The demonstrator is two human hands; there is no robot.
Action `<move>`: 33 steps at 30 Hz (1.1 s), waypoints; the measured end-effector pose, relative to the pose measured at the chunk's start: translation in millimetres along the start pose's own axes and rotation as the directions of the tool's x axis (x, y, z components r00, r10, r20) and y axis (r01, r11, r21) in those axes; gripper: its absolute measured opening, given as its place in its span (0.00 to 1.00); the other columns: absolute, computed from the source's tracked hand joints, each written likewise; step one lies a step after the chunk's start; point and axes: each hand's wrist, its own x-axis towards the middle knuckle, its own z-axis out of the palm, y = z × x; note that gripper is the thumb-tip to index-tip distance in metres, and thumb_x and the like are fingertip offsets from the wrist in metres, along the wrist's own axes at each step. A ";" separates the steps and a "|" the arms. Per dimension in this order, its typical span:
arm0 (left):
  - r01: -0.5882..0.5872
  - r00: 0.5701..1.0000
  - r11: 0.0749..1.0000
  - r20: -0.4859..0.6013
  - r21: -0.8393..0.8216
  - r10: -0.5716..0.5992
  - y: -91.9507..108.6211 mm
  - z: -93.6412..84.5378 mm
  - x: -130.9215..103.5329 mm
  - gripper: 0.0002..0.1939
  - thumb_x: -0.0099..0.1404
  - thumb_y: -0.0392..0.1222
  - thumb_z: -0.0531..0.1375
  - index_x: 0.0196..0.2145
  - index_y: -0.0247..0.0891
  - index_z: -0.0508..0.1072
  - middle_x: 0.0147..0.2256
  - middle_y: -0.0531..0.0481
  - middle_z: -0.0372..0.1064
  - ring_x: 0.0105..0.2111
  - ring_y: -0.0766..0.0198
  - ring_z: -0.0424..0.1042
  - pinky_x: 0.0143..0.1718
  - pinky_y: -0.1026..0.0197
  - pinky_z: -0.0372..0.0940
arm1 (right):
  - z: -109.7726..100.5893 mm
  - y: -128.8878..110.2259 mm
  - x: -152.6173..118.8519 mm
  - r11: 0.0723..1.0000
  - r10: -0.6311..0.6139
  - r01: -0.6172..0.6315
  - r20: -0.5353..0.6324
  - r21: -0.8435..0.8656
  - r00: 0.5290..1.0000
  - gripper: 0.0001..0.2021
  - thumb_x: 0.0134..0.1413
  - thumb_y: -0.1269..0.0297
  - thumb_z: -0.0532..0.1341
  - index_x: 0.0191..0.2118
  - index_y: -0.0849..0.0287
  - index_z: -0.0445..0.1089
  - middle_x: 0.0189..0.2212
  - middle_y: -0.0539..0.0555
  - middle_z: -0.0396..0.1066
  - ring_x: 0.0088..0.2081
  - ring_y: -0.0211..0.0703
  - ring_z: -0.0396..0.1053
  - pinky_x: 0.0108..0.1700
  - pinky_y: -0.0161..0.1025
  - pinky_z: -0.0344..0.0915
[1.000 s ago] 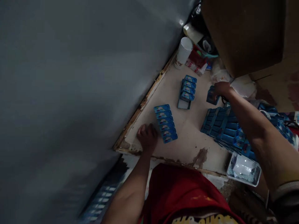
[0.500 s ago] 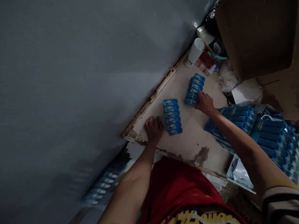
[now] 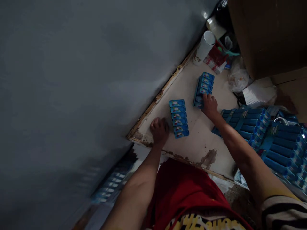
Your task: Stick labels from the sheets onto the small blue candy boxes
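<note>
Your right hand [image 3: 209, 104], right of centre in frame: fingers curled onto lower end of upper blue pack row [image 3: 204, 85]; whether they grip or only press, cannot tell. Your left hand [image 3: 160, 130], near centre: fingers bent, thumb side toward lower blue pack row [image 3: 179, 118], just beside it, on worn tabletop [image 3: 195, 137]. Both rows lie on tabletop, apart from each other. White cylinder [image 3: 204, 48] upright at upper right, near wall [image 3: 96, 80]. Bundled blue packs [image 3: 247, 124] stacked at right, by your right forearm.
</note>
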 end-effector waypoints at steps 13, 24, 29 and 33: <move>-0.026 0.999 0.999 -0.022 0.027 0.026 -6.8 2.2 -2.7 0.26 0.78 0.48 0.53 0.65 0.31 0.72 0.68 0.26 0.60 0.72 0.40 0.54 0.73 0.34 0.47 | 44.9 -26.3 6.1 0.990 0.024 0.008 -0.228 0.141 0.973 0.48 0.68 0.37 0.58 0.80 0.61 0.42 0.79 0.72 0.40 0.80 0.67 0.37 0.76 0.73 0.37; 0.045 0.987 0.995 -0.151 -0.088 -0.058 29.3 -37.8 1.0 0.20 0.78 0.47 0.50 0.52 0.34 0.77 0.53 0.33 0.75 0.57 0.49 0.73 0.64 0.43 0.66 | 41.6 11.9 -18.3 0.670 0.446 -0.188 -0.187 0.718 0.875 0.37 0.74 0.46 0.44 0.77 0.66 0.50 0.74 0.74 0.53 0.77 0.54 0.50 0.70 0.56 0.58; -0.093 0.993 0.960 -0.090 -0.266 0.071 142.9 -51.3 -27.0 0.20 0.80 0.53 0.51 0.55 0.41 0.76 0.55 0.38 0.75 0.62 0.49 0.72 0.67 0.44 0.65 | 96.0 20.6 -51.2 0.424 0.530 -0.266 0.001 0.866 0.848 0.41 0.70 0.40 0.35 0.69 0.65 0.64 0.58 0.71 0.74 0.58 0.56 0.74 0.54 0.53 0.73; -0.144 0.989 0.893 -0.038 -0.427 0.142 212.2 5.2 59.6 0.36 0.75 0.64 0.58 0.72 0.44 0.62 0.71 0.37 0.60 0.73 0.47 0.59 0.73 0.41 0.57 | 98.6 25.7 -14.9 0.267 0.521 -0.207 0.040 0.941 0.853 0.41 0.70 0.45 0.29 0.78 0.62 0.47 0.71 0.68 0.60 0.68 0.49 0.65 0.60 0.52 0.70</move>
